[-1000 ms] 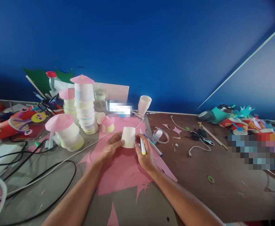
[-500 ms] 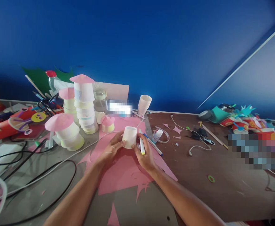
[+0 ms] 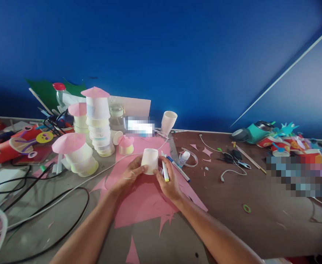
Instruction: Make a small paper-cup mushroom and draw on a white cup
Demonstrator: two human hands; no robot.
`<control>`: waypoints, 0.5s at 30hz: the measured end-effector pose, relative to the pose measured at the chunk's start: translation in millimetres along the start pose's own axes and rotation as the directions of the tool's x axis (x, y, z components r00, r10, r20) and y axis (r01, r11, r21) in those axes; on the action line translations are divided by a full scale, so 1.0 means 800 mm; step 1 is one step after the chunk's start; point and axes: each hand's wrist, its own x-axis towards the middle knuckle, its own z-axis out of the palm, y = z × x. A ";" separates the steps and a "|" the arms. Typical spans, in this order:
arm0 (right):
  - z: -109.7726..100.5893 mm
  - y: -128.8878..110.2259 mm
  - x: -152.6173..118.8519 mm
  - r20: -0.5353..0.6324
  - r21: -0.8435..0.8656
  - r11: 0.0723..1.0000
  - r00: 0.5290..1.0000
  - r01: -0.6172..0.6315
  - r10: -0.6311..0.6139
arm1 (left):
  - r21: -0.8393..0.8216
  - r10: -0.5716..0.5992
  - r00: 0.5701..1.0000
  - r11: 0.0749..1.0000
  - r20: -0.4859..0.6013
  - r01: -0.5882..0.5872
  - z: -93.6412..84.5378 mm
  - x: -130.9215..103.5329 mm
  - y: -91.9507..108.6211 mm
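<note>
A white paper cup (image 3: 150,160), its narrow end up, is held over a pink paper sheet (image 3: 138,212). My left hand (image 3: 131,175) grips the cup's left side near its wide lower edge. On the other side, my right hand (image 3: 169,180) touches the cup with its fingertips and also holds a white marker (image 3: 165,171) with a yellow end. Left of my hands stand stacked cups with pink cone tops, the tall stack (image 3: 98,121) and a shorter one (image 3: 76,154). A small pink-topped cup (image 3: 126,145) sits just behind my left hand.
A blue-ended marker (image 3: 181,172) and a glue bottle (image 3: 184,157) lie right of my right hand. White cups (image 3: 169,120) stand near the wall. Black cables (image 3: 87,205) cross the left side. Keys (image 3: 236,156), a cable and paper scraps are on the brown table (image 3: 221,227).
The cup has shifted slightly left and tilted a little in my hands. The marker has moved slightly left with my right hand.
</note>
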 end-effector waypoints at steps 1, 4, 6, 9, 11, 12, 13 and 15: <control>-0.001 -0.001 0.000 -0.024 0.004 1.000 1.000 0.004 -0.004 | -0.012 0.000 1.000 1.000 -0.004 0.000 0.000 0.000 -0.001; -0.007 -0.007 -0.003 -0.106 0.018 0.995 0.990 0.095 -0.093 | -0.036 0.015 1.000 0.999 -0.006 -0.015 0.003 0.001 -0.001; -0.014 -0.012 -0.007 -0.102 -0.009 0.977 0.972 0.212 -0.212 | -0.042 0.033 0.999 0.999 0.005 -0.032 0.005 0.001 0.000; -0.024 -0.019 -0.011 -0.015 -0.089 0.941 0.944 0.327 -0.330 | -0.042 0.039 0.999 0.998 0.007 -0.039 0.007 0.001 0.002; -0.027 -0.024 -0.012 0.028 -0.121 0.924 0.932 0.362 -0.361 | -0.038 0.036 0.999 0.999 -0.001 -0.036 0.006 0.001 0.002; -0.028 -0.026 -0.011 0.037 -0.124 0.918 0.926 0.376 -0.375 | -0.037 0.034 0.999 0.999 -0.006 -0.034 0.005 0.001 0.001; -0.028 -0.028 -0.010 0.040 -0.122 0.911 0.919 0.394 -0.392 | -0.036 0.032 0.999 0.999 -0.011 -0.033 0.004 0.001 0.001; -0.027 -0.031 -0.006 0.027 -0.112 0.898 0.905 0.426 -0.426 | -0.036 0.032 0.999 0.999 -0.016 -0.032 0.003 0.001 -0.001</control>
